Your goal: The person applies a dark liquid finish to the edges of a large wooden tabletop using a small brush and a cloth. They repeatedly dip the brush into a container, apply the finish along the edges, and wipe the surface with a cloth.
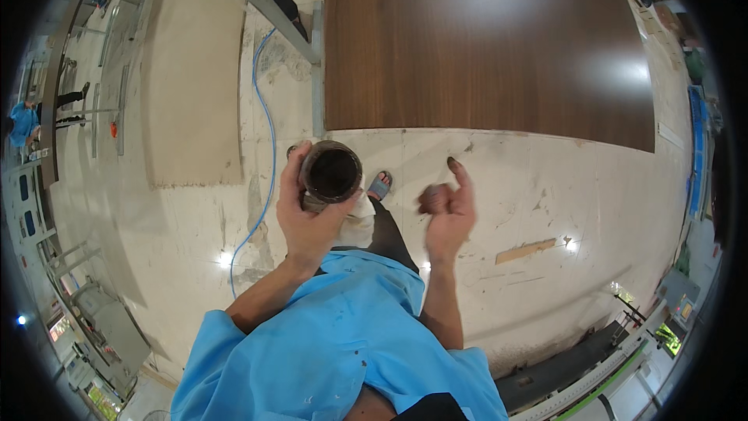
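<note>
Head view shows me the left hand [306, 226] wrapped around a dark-filled cup [333, 174], near the left corner of the brown panel [483, 47]. Blur on the partly curled right hand [453, 214] means I cannot tell whether it grips anything.

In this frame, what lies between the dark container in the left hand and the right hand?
In the head view, a sandaled foot and pale floor show farther down, between the dark container and the right hand.
</note>
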The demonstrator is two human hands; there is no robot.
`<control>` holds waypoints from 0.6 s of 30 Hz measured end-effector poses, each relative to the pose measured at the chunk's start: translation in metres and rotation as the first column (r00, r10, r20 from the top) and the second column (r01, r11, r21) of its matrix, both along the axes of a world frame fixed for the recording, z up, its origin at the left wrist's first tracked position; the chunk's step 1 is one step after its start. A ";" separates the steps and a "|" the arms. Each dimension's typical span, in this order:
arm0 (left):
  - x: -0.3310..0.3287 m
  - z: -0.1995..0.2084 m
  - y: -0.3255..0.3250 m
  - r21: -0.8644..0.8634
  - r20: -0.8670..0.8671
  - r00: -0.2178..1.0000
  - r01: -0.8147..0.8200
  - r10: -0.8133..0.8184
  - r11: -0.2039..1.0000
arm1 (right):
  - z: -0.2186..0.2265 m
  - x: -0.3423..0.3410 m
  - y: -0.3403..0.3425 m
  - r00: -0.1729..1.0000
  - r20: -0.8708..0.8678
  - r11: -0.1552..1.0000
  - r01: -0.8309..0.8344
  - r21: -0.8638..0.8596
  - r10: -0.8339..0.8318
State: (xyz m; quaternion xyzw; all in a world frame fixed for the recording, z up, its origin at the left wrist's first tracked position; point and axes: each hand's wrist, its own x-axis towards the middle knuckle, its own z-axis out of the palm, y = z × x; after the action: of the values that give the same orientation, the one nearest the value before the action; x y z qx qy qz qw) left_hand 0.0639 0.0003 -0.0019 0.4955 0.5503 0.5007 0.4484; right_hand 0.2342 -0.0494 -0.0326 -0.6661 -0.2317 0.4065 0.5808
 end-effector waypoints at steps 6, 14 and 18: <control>0.036 0.000 -0.013 -0.047 0.073 0.986 0.153 -0.150 0.987 | -0.019 -0.030 -0.021 0.953 -0.276 0.980 -0.075 0.187 0.125; 0.048 0.005 -0.026 -0.144 0.085 0.948 0.317 -0.307 0.937 | -0.025 -0.006 -0.032 0.904 -0.419 0.990 -0.036 0.135 0.090; 0.048 0.010 -0.029 -0.167 0.287 0.933 0.270 -0.215 0.948 | -0.004 0.053 0.005 0.920 0.111 0.911 0.346 0.225 -0.377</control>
State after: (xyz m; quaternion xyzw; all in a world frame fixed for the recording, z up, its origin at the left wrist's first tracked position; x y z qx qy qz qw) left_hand 0.1116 -0.0283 0.0084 0.4397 0.4680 0.4438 0.6250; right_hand 0.2875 -0.0445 -0.0365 -0.6644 -0.1874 0.2143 0.6910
